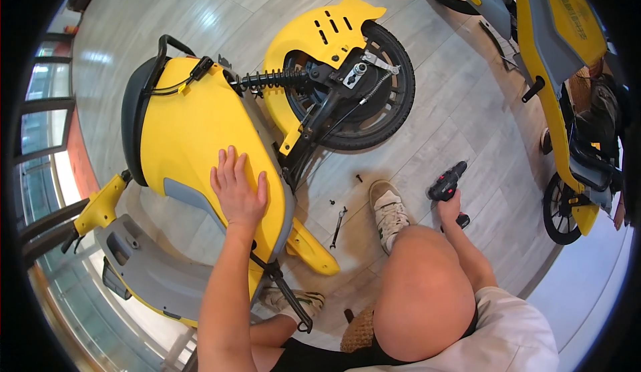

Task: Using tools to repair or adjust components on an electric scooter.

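Note:
My left hand (239,195) lies flat with fingers spread on the yellow side panel (183,118) of an electric scooter. Toward the far side, the scooter's rear wheel (394,98) shows its hub and brake lever, with a yellow fender (287,42) around it and a black coil shock absorber (274,80) running to the body. Off to the right, my right hand (451,210) is wrapped around the handle of a black cordless drill (446,182), whose nose points away to the upper right, near the floor. Nothing touches the drill's tip.
Between scooter and my shoe (389,212) lie a wrench (338,227), a bolt (359,178) and a smaller dark screw (332,202). The scooter's kickstand (290,295) juts near my other foot. A second yellow scooter (544,58) stands at right, with a person (597,112) beside it.

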Demonstrator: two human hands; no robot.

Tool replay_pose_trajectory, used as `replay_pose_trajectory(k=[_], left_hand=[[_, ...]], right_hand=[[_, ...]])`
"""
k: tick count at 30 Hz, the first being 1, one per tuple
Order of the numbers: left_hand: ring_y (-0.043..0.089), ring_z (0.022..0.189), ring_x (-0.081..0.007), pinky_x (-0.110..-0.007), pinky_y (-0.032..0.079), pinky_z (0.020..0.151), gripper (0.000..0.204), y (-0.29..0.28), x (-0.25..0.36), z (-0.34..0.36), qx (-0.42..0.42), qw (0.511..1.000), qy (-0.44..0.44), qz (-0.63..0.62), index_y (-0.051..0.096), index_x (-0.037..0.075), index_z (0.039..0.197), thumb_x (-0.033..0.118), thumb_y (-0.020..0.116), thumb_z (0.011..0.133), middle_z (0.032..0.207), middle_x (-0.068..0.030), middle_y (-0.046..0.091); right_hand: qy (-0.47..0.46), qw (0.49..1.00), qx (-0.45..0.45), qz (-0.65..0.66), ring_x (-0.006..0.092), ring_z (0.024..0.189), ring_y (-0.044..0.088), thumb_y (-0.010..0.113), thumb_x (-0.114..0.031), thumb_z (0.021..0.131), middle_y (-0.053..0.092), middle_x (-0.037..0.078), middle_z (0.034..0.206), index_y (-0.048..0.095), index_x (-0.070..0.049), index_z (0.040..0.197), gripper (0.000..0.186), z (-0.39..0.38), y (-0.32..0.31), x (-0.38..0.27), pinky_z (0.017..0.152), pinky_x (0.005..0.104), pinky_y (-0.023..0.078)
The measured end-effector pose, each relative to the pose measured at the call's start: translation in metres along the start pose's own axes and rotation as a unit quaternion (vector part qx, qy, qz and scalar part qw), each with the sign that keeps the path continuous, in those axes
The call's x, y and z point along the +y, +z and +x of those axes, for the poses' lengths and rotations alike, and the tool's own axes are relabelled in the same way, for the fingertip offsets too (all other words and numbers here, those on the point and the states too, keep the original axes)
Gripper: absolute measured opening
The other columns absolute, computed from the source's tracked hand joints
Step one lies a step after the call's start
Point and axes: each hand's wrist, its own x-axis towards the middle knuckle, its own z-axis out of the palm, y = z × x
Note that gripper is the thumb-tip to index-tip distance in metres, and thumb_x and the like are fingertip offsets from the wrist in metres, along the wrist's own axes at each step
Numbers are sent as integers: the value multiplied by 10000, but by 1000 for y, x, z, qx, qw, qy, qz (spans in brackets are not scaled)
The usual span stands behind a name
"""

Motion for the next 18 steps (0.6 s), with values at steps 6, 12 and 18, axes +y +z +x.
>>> replay_pose_trajectory(k=[6,12,18], left_hand=[[311,1370,-320,-467,185,1112,488,0,-2,-1,1,1000,-2,6,472,52,1257,302,591,855,1416,-148,405],[311,1371,-311,-464,181,1118,490,-3,0,0,-6,1000,-7,9,471,54,1256,298,596,850,1419,-142,402],[309,1373,-305,-461,182,1119,488,-2,-2,-2,-9,1000,-13,6,472,60,1256,296,597,847,1419,-141,401]], right_hand=[[-179,972,-11,152,276,904,628,653,-72,763,643,164,965,507,-29,1159,424,4,-27,-95,839,356,468],[-276,908,-219,225,116,579,543,718,-202,827,589,8,671,596,-41,866,205,17,-106,-241,576,276,454],[-262,892,-312,197,70,497,477,722,-189,829,578,-17,664,625,-60,882,170,13,-145,-360,455,250,391]])
